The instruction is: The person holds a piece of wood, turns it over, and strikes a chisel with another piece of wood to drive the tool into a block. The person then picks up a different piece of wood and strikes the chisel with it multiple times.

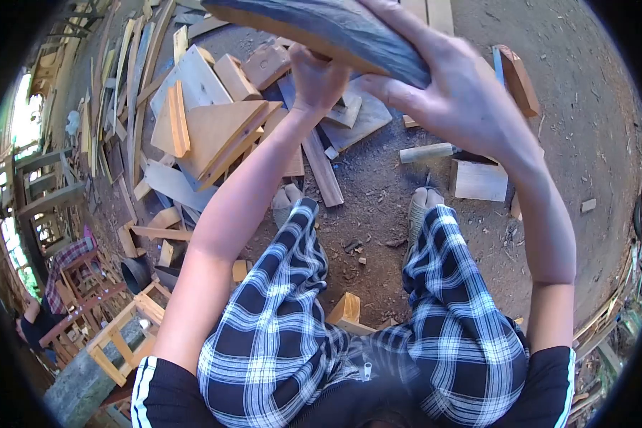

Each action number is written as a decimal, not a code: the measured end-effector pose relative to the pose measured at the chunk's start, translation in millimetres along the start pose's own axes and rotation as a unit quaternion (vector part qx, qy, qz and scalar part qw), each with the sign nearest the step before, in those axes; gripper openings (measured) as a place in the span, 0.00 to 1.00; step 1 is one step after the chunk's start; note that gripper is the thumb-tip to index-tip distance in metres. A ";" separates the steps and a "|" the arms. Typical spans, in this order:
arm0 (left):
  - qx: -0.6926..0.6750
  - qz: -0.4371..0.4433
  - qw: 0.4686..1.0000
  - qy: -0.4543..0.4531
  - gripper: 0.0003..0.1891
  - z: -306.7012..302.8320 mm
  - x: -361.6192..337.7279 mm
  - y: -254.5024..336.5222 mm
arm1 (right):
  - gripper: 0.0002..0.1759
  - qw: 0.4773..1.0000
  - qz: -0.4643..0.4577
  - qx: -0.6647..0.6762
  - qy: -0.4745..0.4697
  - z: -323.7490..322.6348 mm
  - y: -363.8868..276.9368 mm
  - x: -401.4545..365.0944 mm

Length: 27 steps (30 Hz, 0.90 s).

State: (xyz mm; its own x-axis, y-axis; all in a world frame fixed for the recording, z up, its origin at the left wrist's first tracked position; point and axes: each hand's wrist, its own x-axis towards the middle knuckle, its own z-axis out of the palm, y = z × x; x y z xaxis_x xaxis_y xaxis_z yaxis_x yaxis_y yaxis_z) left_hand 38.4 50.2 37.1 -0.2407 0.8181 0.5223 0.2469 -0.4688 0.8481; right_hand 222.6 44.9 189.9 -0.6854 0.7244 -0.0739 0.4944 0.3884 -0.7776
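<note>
A thick piece of wood (335, 32) with a grey, weathered face and a brown cut edge is held up at the top of the view, tilted down to the right. My left hand (319, 80) grips its lower edge from beneath, fingers partly hidden behind it. Around its right end lies my right hand (453, 89), thumb below and fingers on the upper side, slightly blurred. Below my right hand, on the ground, are a tool with a pale wooden handle (426, 153), its head mostly hidden, and a wood block (479, 180).
Scrap boards (210, 132) and offcuts pile up at front left, beside long strips (139, 85). A reddish-brown wood piece (518, 82) lies at right. Wooden frames (125, 335) stand at lower left, near another person (39, 321). My feet rest on dirt strewn with chips.
</note>
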 end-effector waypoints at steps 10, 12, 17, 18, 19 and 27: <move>-0.124 -0.138 0.982 0.026 0.06 -0.2 3.8 -10.1 | 0.46 0.972 0.054 0.142 0.179 54.9 92.7 -9.5; -0.112 -0.146 0.982 0.034 0.06 -2.2 7.6 -12.2 | 0.48 0.966 0.068 0.187 0.163 59.5 102.5 -14.6; -0.090 -0.172 0.975 0.104 0.15 -14.3 18.5 -8.4 | 0.50 0.961 0.107 0.217 0.134 70.4 108.1 -22.7; -0.090 -0.172 0.975 0.103 0.15 -16.6 18.7 -11.3 | 0.50 0.961 0.115 0.217 0.124 72.2 108.9 -23.4; -0.145 -0.163 0.971 0.100 0.10 -18.7 18.4 -14.4 | 0.51 0.960 0.120 0.219 0.124 74.3 110.1 -23.7; -0.186 -0.141 0.971 0.043 0.07 -14.1 15.0 -9.3 | 0.51 0.955 0.131 0.242 0.110 83.5 115.8 -23.5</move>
State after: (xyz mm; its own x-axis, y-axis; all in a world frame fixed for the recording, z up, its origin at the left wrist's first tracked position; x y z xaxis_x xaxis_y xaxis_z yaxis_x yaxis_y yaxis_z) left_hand 19.3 62.1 38.3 -0.3310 0.9081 0.2567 -0.1934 -0.3315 0.9234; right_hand 251.3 25.3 49.4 -0.4167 0.8833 -0.2148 0.2919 -0.0937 -0.9518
